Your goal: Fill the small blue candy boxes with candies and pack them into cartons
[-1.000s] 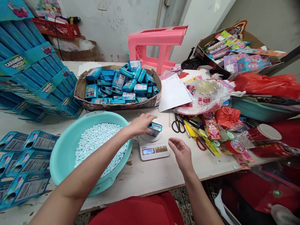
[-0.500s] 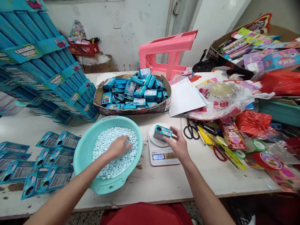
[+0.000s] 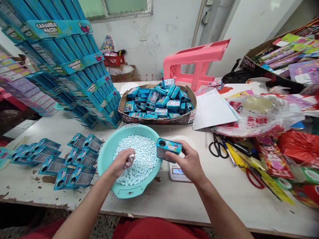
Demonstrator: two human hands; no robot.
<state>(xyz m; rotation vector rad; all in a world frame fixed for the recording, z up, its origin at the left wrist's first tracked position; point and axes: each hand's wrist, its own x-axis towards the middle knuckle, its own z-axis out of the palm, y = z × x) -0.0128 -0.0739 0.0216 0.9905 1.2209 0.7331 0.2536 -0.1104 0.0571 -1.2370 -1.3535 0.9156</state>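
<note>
Blue box (image 3: 167,148), end gripped by right hand (image 3: 188,161), left hand (image 3: 122,161) clutching pale pieces (image 3: 130,159)

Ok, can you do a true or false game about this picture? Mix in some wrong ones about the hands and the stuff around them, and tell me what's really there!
1. The right hand holds a blue candy box. True.
2. The left hand is pressing on the scale. False: it is over the turquoise basin, with a few pale candies in its fingers.
3. The stool behind the carton is pink. True.
4. The held box is standing on the scale. False: the hand has it up by the basin's rim.
5. The carton is full of red boxes. False: its small boxes are blue.
</note>
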